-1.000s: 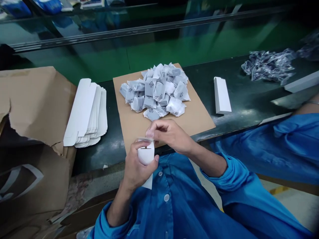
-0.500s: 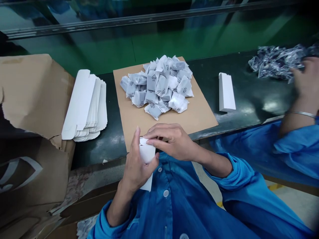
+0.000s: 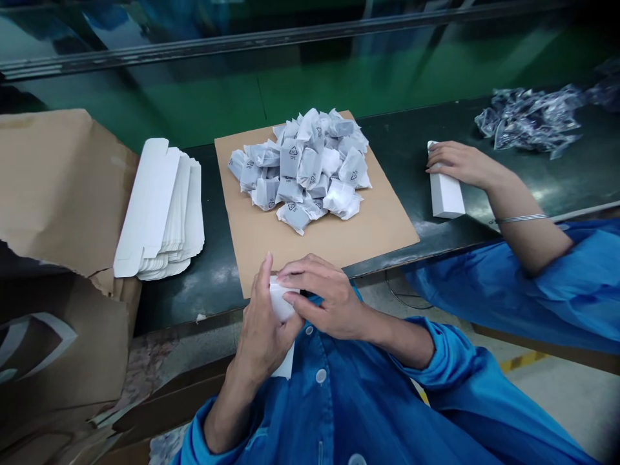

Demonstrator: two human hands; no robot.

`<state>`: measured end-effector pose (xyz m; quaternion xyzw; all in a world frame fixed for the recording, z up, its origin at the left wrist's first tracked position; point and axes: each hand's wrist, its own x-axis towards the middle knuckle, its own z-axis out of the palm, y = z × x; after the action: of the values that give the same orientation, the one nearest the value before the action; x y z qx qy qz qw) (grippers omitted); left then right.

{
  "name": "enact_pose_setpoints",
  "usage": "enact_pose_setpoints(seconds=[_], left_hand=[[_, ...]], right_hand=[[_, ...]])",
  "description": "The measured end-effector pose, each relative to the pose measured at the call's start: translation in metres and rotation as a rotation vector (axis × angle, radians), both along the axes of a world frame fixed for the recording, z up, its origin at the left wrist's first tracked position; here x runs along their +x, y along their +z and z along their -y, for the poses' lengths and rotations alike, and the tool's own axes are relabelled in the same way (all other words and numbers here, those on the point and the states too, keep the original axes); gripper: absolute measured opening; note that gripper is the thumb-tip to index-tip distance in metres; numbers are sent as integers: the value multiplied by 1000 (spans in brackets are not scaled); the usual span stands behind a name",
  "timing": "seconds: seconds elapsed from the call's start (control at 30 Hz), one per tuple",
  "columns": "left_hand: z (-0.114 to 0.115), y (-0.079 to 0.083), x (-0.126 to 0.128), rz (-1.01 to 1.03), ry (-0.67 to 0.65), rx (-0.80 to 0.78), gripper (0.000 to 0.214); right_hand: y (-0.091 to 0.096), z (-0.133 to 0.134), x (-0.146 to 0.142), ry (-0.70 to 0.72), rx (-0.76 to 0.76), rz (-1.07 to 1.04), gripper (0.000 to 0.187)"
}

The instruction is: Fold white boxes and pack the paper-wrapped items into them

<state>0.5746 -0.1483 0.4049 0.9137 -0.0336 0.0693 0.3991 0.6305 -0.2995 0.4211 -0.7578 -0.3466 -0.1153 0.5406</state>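
left hand (image 3: 263, 329) clamps the white box (image 3: 281, 305) while right hand (image 3: 332, 300), grip unclear, seemingly closes its top; next wants firm pressing.

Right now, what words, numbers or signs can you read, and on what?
"CPE", below a triangle sign (inside unreadable): on a pale grey pouch.
Other pouches: some triangles, lettering too small or blurred.
Large cardboard box: pale curved marking, no readable text.
Held white box: no print visible.

1 white box (image 3: 281, 305) in the left hand (image 3: 264, 334), right hand (image 3: 336, 300) at its top, pouches (image 3: 310, 168) beyond
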Motion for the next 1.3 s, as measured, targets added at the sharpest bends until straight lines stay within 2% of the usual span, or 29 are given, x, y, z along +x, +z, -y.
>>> enact_pose_setpoints(seconds=[0.17,0.27,0.33,0.43,0.47,0.53,0.6,0.63,0.67,0.7,0.77,0.83,0.87,0.9,0.93,1.0,1.07,1.1,1.17,1.23,1.3], left_hand=[[1,-2,-2,-9,-5,-20,86],[3,-2,0,-27,15,-66,83],[4,-2,5,-3,101,-135,78],[3,-1,20,59,349,-371,69],[2,-2,27,71,423,-499,65],[-1,-4,39,111,526,-763,57],[-4,-7,49,180,562,-929,49],[-6,-8,51,232,569,-931,46],[-9,-9,52,294,574,-868,45],[-14,-9,51,354,559,-739,48],[-26,-9,47,463,409,-324,63],[-40,-9,43,463,83,143,79],[-47,-9,41,425,-101,331,78],[-53,-9,41,390,-248,475,73],[-59,-9,40,363,-331,579,65],[-66,-10,40,347,-343,703,55],[-73,-10,38,347,-284,760,55],[-76,-9,36,345,-262,774,54],[-82,-8,31,366,-233,783,46],[-88,-8,25,413,-188,776,35],[-94,-9,19,427,-122,755,32]], right_hand=[[-4,-3,-2,-19,-73,136,16],[-7,-4,3,-3,-86,133,19],[-7,-3,7,43,-60,61,19],[-3,1,5,21,-49,-106,45],[-3,2,1,-7,-95,-129,55],[-5,3,-12,-47,-288,-92,68],[-11,3,-23,-57,-547,20,67],[-14,4,-25,-62,-657,63,62],[-16,4,-23,-68,-742,78,57],[-17,6,-18,-69,-804,58,56],[-13,11,3,-9,-861,-47,60],[-1,17,30,138,-851,-124,65],[6,19,43,206,-834,-114,64],[14,20,55,234,-824,-76,61],[20,19,64,207,-835,-24,54],[29,14,77,34,-946,61,38],[30,7,82,-117,-1110,88,39],[28,4,81,-143,-1176,88,42],[23,4,77,-71,-1219,90,42],[20,8,73,98,-1156,108,40],[21,14,73,169,-1083,162,41]])
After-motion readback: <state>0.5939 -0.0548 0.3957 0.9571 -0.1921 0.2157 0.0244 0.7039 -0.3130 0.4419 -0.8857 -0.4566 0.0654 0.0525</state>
